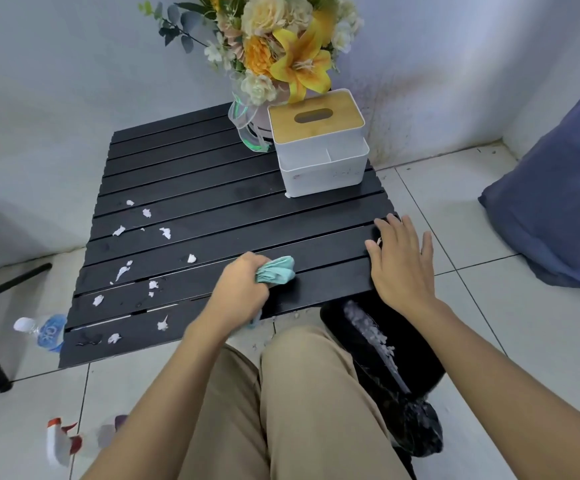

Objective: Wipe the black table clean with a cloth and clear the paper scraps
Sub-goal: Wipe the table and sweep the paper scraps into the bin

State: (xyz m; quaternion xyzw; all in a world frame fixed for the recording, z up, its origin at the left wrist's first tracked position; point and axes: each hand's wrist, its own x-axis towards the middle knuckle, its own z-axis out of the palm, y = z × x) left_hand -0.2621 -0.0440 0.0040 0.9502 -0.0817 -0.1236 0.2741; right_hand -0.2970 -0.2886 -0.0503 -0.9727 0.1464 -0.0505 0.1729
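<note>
The left hand (238, 289) grips a bunched teal cloth (276, 270) and presses it on the black slatted desk (212, 216), on the second slat from the near edge, right of middle. The right hand (401, 261) lies flat with fingers spread over the desk's right edge, near its front corner. White paper scraps (119, 231) are scattered over the left half of the desk, some close to the left and near edges. The slats between the cloth and the right hand are bare. A white tissue box (319, 147) and a flower bouquet (281, 46) stand at the far right corner. A black bag (420, 344) holding white scraps sits on the floor just beside the near right corner, under the right forearm
</note>
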